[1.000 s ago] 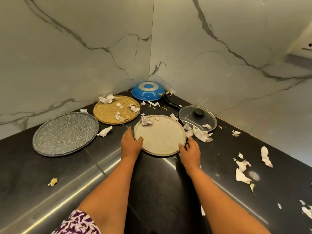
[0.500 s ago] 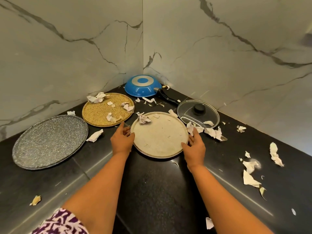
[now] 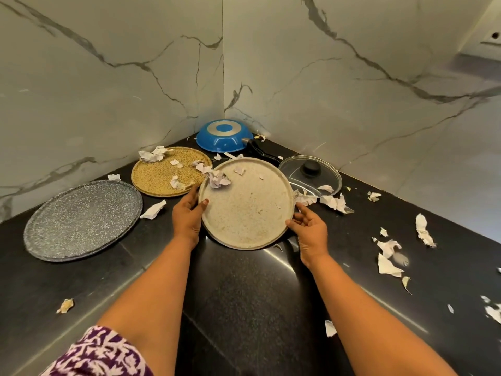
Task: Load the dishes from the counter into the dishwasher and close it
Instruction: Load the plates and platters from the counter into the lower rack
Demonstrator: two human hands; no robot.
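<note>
Fig. 1. L hand [image 3: 187,217] grasps beige plate [image 3: 248,213] at L rim, thumb on top; R hand [image 3: 310,230] grasps R rim. Plate carries paper scraps [image 3: 218,180]; black counter [image 3: 244,308] beneath.

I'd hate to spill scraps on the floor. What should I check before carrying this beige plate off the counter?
1. Left hand grips the beige plate rim, thumb on top: ok.
2. Right hand holds the opposite rim firmly: cannot tell; its fingers touch the edge.
3. Plate free of paper: not ok, a crumpled scrap lies on it.
4. Plate clear of the glass lid: cannot tell, they overlap in view.
5. Dishwasher open and ready: cannot tell, not in view.
</note>
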